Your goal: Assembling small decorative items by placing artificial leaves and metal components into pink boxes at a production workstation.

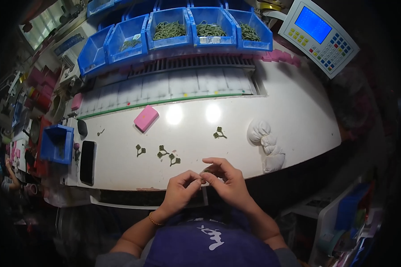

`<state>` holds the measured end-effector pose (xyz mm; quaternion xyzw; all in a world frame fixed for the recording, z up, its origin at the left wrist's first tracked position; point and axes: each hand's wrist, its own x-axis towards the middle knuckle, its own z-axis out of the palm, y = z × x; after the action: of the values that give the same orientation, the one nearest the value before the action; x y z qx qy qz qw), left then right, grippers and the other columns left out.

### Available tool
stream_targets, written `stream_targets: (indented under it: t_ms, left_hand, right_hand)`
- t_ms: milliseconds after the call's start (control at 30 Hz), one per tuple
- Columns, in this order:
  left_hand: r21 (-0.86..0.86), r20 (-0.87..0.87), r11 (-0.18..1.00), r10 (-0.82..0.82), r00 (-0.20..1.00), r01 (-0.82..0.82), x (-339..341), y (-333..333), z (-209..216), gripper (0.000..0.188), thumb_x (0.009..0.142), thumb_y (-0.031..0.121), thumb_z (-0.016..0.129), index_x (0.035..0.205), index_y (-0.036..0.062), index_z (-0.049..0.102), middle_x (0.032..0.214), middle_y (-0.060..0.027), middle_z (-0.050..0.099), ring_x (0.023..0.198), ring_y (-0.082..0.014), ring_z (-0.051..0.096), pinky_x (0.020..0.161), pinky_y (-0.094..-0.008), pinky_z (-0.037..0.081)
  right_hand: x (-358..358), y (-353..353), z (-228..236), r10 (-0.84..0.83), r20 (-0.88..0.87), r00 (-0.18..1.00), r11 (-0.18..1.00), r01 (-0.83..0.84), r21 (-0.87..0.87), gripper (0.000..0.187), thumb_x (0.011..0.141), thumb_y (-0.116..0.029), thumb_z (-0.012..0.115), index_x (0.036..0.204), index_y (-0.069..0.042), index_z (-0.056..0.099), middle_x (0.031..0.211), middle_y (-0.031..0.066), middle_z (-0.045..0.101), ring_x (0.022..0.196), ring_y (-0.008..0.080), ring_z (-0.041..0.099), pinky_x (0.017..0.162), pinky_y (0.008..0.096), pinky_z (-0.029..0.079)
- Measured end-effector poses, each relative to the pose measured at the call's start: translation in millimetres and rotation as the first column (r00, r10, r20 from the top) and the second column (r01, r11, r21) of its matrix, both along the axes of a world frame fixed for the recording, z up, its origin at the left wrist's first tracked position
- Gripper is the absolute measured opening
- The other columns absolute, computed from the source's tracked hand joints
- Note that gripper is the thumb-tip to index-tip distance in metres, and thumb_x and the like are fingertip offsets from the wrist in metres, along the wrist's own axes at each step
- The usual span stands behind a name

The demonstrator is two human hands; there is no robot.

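White workbench [303, 107]: left hand [182, 189] and right hand [229, 184] meet near green branched pieces [177, 160], grip unclear; a slack pinch might drop something.

Head-worn fisheye, down at worktable [189, 133]

A workshop, by its blue parts bins [171, 43], long white workbench [298, 115] and keypad console [318, 37].
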<state>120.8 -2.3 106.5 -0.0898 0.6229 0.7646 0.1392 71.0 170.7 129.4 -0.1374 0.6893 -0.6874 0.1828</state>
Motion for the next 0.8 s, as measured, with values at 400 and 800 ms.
stream_targets:
  t_ms: [400, 800]
  left_hand:
    - [-0.024, 0.155, 1.0, 0.013, 0.988, -0.009, 27, -16, -1, 0.011, 0.095, 0.009, 0.06, 0.097, 0.0, 0.066, 0.071, 0.0038, 0.058, 0.056, -0.0012, 0.045, 0.05, -0.0187, 0.035]
    - [-0.859, -0.159, 0.507, -0.134, 0.978, -0.07, 53, -37, -18, 0.017, 0.081, 0.022, 0.076, 0.08, 0.0057, 0.075, 0.07, -0.013, 0.067, 0.061, -0.0281, 0.066, 0.057, -0.0355, 0.05]
  right_hand:
    - [-13, -21, -6, 0.104, -0.104, 0.989, 0.994, -0.101, 0.033, 0.037, 0.093, -0.008, 0.064, 0.129, -0.006, 0.055, 0.095, 0.0129, 0.068, 0.082, 0.0182, 0.066, 0.073, 0.0314, 0.053]
    - [-83, 16, -39, -0.02, -0.65, 0.76, 0.707, 0.471, 0.528, 0.019, 0.081, -0.01, 0.073, 0.097, -0.004, 0.064, 0.103, 0.0103, 0.058, 0.1, 0.0302, 0.051, 0.09, 0.0412, 0.041]
